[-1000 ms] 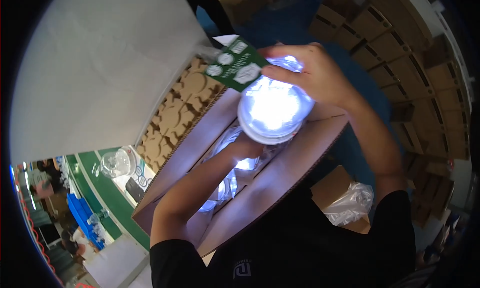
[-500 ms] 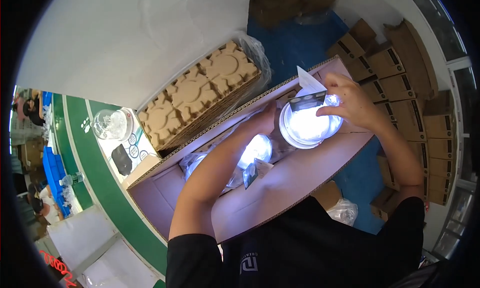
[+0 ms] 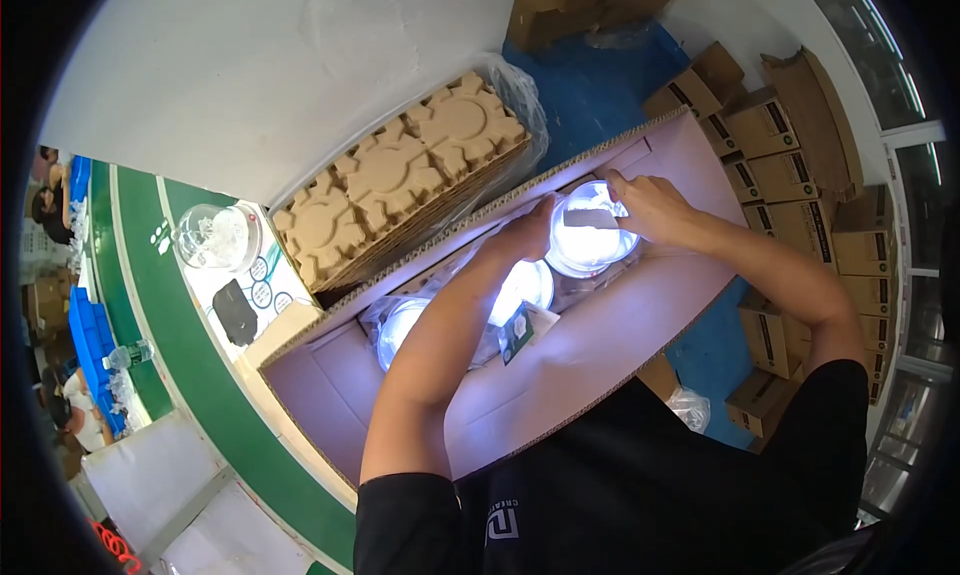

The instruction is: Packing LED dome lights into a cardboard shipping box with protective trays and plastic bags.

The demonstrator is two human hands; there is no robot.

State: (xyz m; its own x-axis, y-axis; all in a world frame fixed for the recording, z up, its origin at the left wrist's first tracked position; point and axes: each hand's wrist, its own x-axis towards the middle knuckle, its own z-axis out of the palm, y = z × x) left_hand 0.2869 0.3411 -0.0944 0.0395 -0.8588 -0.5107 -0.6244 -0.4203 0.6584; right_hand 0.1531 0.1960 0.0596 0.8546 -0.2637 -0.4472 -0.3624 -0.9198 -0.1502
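A long open cardboard box (image 3: pixel 560 375) lies slantwise before me, with round clear containers in a row inside, glaring white. My right hand (image 3: pixel 655 207) grips the upper right rim of the right-hand container (image 3: pixel 592 250), fingers bent over its edge. A small grey card (image 3: pixel 590 218) lies across that container's top. My left hand (image 3: pixel 528 233) reaches into the box against the container's left side, its fingers mostly hidden. Beneath my left forearm are a middle container (image 3: pixel 522 293), with a dark green card (image 3: pixel 518 333) beside it, and a left container (image 3: pixel 402 325), both partly covered.
Moulded brown pulp trays (image 3: pixel 390 165) are stacked in a plastic bag beyond the box. At left, a clear dome container (image 3: pixel 215 238) and a black object (image 3: pixel 234 312) rest on the green table (image 3: pixel 215 375). Cardboard cartons (image 3: pixel 790 175) are piled at right by the wall.
The right-hand container has gone down into the box, with my right hand following it. Its upright white and dark card now lies flatter. My left hand stays beside it.
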